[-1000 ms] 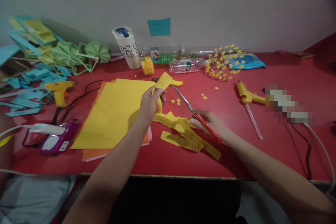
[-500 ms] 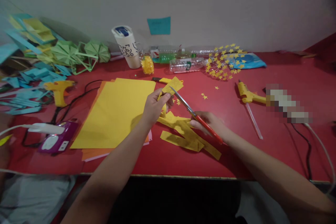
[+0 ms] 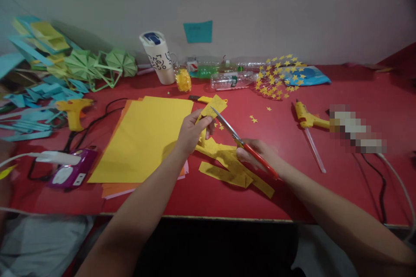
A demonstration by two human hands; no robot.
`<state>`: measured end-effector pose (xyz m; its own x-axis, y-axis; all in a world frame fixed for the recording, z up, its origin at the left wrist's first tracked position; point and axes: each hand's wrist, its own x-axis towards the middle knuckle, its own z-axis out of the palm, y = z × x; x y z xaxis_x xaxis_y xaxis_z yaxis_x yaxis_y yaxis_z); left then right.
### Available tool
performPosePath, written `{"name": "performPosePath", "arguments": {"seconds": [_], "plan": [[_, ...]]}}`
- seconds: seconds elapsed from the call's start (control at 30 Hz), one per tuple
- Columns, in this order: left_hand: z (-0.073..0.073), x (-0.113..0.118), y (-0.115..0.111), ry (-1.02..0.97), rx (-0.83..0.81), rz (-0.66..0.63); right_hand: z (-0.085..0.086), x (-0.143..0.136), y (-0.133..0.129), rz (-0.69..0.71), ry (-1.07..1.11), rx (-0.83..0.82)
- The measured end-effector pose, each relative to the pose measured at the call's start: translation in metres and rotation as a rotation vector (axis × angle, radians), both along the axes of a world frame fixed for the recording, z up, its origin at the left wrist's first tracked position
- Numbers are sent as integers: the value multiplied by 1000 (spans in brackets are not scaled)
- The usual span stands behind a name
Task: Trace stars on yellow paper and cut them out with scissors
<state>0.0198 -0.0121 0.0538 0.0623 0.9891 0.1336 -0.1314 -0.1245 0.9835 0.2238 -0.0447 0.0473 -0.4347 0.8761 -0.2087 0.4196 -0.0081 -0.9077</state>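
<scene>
My left hand [image 3: 191, 132] pinches a strip of yellow paper [image 3: 218, 103] between thumb and fingers, above the table. My right hand [image 3: 256, 153] is wrapped round the red handles of a pair of scissors [image 3: 232, 130]. The blades point up and left, their tips against the strip near my left thumb. Under both hands lie yellow paper scraps [image 3: 227, 175], some with cut-out gaps. Several small yellow paper stars [image 3: 254, 119] are scattered just beyond the scissors.
Yellow sheets [image 3: 139, 138] lie stacked at left, with a yellow utility knife [image 3: 203, 99] behind. Glue guns flank me, one at left [image 3: 74, 112], another at right [image 3: 303, 117]. A tumbler [image 3: 158, 58], plastic bottles [image 3: 230, 80] and a star-covered bottle [image 3: 276, 78] line the wall. A purple power strip [image 3: 69, 171] sits left.
Both hands hold nearly the same place, with the scissors still against the yellow strip. The scissors' handles look slightly shifted to the right; the view has moved a little.
</scene>
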Motion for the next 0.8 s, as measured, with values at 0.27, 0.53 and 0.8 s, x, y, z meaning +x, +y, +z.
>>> {"name": "performPosePath", "arguments": {"seconds": [0.27, 0.53, 0.8], "plan": [[-1, 0, 1, -5, -3, -10, 1, -1, 1, 0, 0, -8], [-3, -2, 2, -16, -10, -12, 1, -1, 2, -2, 5, -27], [-2, -2, 1, 4, 12, -1, -1, 0, 3, 16, 10, -41]]}}
